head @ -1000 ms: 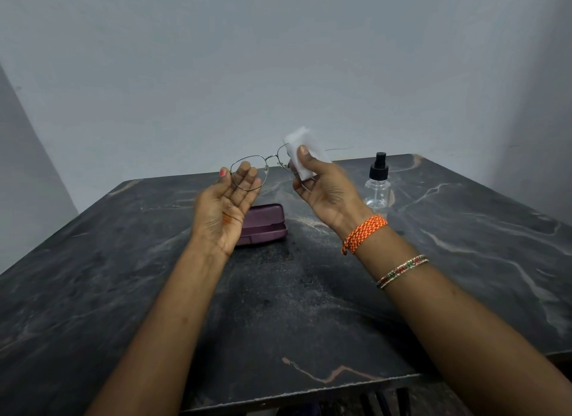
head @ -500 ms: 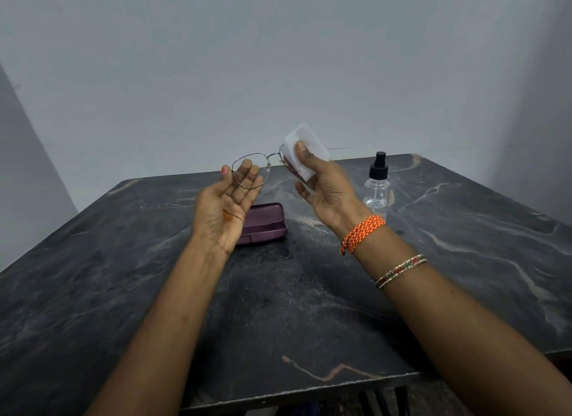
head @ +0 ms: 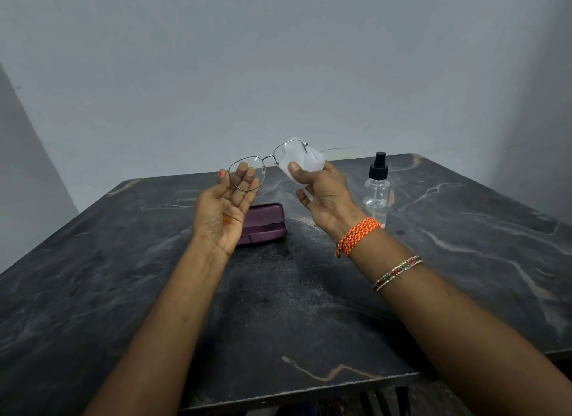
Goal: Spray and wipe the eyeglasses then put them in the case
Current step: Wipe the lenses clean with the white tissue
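I hold the eyeglasses [head: 268,159] up in the air above the far half of the dark marble table [head: 154,291], both arms stretched out in front of me. My left hand [head: 224,209] is turned palm up, fingers loosely extended behind the left lens, so that I see my fingertips through the glass; the thin wire rim rests against them, though from this angle I cannot tell just how firmly I grip it, since the thumb stands a little apart at the edge of the frame. My right hand [head: 322,192] is closed around a white cloth [head: 301,161], which is bunched behind the right lens, with my thumb pressed on the near side of the cloth just below the rim. One temple arm of the glasses sticks out to the right, past the cloth, as a thin line against the wall.

Below my left hand, flat on the table, lies the purple case [head: 266,226], shut, partly hidden by my palm. To the right of my right hand stands the clear spray bottle [head: 377,189] with its black nozzle, upright, apart from everything else. On my right wrist I wear an orange woven band [head: 359,236], and further up the forearm a thin beaded bangle [head: 397,271].
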